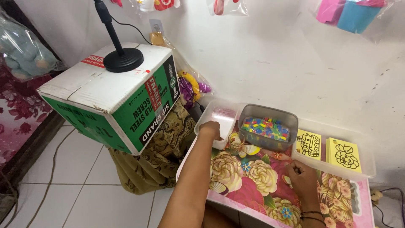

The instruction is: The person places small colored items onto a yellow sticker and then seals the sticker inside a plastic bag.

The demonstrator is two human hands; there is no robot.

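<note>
My left hand (210,128) reaches over the near rim of a clear plastic tub (205,114) at the table's far left; its fingers curl down inside, and whether they hold anything is hidden. My right hand (300,177) rests on the flowered tablecloth (253,177), fingers bent, beside the front wall of a clear tray (333,171) that holds two stacks of yellow picture cards (308,143). Between the hands stand a small glass (236,142) and a grey tub (255,110) of small coloured pieces (265,127).
A green and white cardboard box (126,99) with a black round stand base (123,59) on top sits left of the table, above patterned cloth (156,160). A white wall rises right behind the tubs. White floor tiles (84,185) lie at the lower left.
</note>
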